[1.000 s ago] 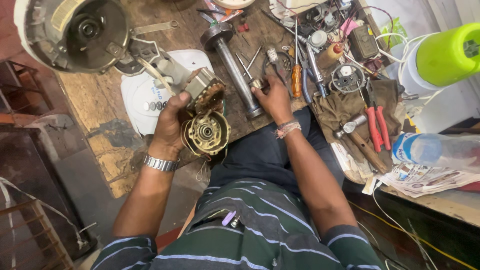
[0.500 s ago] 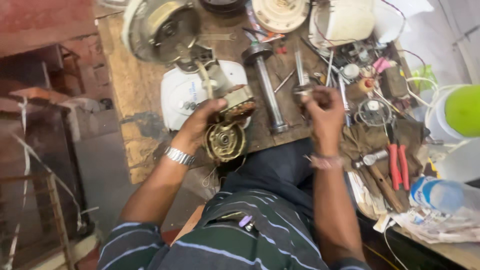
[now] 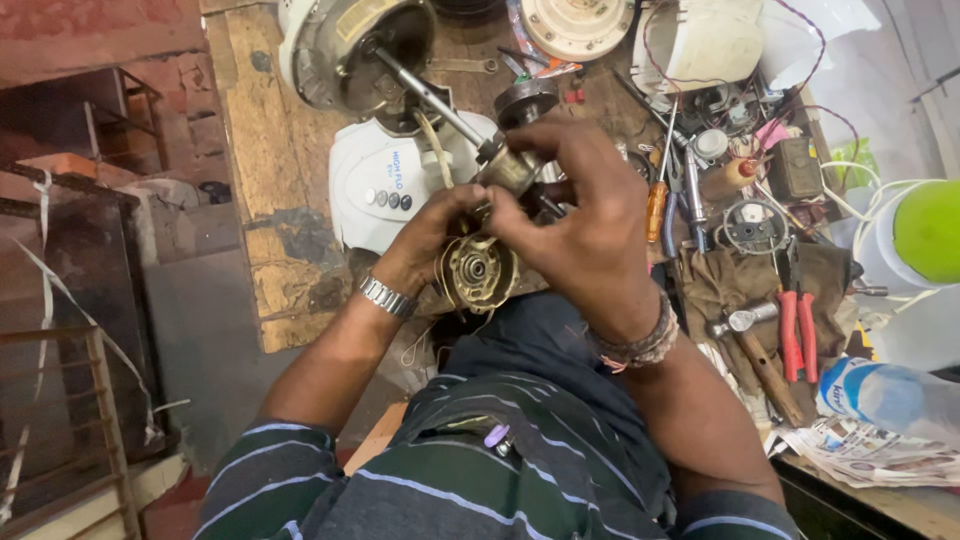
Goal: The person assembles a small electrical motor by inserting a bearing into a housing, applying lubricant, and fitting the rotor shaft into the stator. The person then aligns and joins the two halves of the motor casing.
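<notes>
Head view, entry by entry, from my grip outward.

Item 1: my left hand [image 3: 425, 245], fingers curled shut around the side of the motor [image 3: 480, 268], one unit, held just off the near edge of the bench [image 3: 270, 190]. Its round brass-coloured end cap with the bearing faces the camera.

Item 2: my right hand [image 3: 585, 215], closed over the top of the same motor from 2 o'clock, fingertips pinching at its upper part; what exactly they pinch I cannot tell.

Key relation: the motor sits between both hands, at 3 o'clock of the left palm and 8 o'clock of the right. Its long axis runs from the end cap up towards 1 o'clock. Both hands touch it; the left carries it.

Item 3: white fan base [image 3: 385, 185], one, at 10 o'clock, just beyond the motor.

Item 4: motor housing with shaft [image 3: 355, 50], one, at 11 o'clock, farther up the bench.

Item 5: orange-handled screwdriver [image 3: 656, 205], one, at 3 o'clock.

Item 6: red-handled pliers [image 3: 798, 335], one pair, at 4 o'clock, beside one hammer [image 3: 750, 345].

Item 7: plastic bottle [image 3: 885, 395], one, well apart at 4 o'clock.
</notes>
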Motion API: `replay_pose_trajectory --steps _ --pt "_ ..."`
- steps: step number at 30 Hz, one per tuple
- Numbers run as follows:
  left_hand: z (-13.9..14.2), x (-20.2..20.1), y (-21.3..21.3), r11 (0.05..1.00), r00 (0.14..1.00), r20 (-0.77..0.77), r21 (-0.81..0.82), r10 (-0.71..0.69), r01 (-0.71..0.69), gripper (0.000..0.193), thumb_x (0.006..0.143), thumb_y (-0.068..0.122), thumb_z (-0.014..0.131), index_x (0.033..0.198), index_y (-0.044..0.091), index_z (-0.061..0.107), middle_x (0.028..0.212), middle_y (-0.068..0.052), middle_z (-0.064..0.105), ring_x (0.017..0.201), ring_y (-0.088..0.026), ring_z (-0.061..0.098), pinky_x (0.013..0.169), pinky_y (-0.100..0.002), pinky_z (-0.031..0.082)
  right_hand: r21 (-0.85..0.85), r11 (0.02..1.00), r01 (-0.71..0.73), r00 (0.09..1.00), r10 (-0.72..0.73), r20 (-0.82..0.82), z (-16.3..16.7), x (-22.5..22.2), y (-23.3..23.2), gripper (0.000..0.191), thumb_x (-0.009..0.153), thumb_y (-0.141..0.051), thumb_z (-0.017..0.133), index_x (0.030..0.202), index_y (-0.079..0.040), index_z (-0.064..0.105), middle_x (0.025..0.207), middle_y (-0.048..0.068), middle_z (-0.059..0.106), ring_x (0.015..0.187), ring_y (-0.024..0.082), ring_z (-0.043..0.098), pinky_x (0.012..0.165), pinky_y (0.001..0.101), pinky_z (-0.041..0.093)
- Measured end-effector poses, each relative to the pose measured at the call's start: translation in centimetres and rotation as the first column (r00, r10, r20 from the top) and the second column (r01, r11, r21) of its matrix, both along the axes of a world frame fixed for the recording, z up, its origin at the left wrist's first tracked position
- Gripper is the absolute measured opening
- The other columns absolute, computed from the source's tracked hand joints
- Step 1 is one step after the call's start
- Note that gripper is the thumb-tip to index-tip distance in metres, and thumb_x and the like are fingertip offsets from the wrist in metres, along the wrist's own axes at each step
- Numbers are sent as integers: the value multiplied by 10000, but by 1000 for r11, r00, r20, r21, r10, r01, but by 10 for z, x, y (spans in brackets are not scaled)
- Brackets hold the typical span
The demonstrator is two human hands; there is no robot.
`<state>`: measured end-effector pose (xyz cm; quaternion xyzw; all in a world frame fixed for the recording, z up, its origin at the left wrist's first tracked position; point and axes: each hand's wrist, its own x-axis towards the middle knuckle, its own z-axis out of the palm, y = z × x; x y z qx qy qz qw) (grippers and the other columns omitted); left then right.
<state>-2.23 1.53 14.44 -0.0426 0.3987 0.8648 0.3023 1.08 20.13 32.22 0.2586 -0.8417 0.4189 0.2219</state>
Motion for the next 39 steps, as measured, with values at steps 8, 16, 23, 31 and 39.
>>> replay_pose_trajectory --steps 8,16,23,31,39 --pt "-19 0 6 970 999 -50 244 1 11 527 985 407 676 1319 16 561 1173 -113 664 1026 -199 720 892 -348 632 205 974 94 970 -43 -240 -1 0 -17 401 904 -101 866 1218 -21 630 1218 157 638 1078 281 674 877 372 571" --pt "-4 -1 13 975 990 -123 201 -66 90 501 1024 291 692 1370 -42 548 1249 -165 657 1076 -221 697 924 -334 613 -173 985 -16 960 63 272 14 -12 -30 514 899 -181 817 1299 -39 527 1161 86 671 1036 181 703 873 282 602" --pt "-3 -1 21 965 994 -96 253 -43 66 497 921 228 690 1338 5 539 1204 -132 696 1002 -189 732 852 -323 623 183 981 57 887 34 -461 -3 -40 -50 500 950 -104 853 1308 -52 506 1174 152 659 1011 285 695 854 343 589" --pt "-21 -2 25 969 996 -92 247 -7 30 380 1060 216 688 1285 -71 582 1123 -181 691 949 -229 725 829 -358 623 -48 978 -202 968 192 -161 -6 -67 -53 579 983 -193 855 1361 -38 445 1220 128 664 1065 263 722 936 339 606" --pt "21 7 22 976 998 -52 214 -20 31 601 934 339 742 1315 -96 577 1133 -212 715 957 -264 756 865 -369 643 99 994 52 993 -42 -106 -20 -44 1 721 948 -273 947 1444 -44 478 1441 150 603 1191 222 633 1039 376 572"
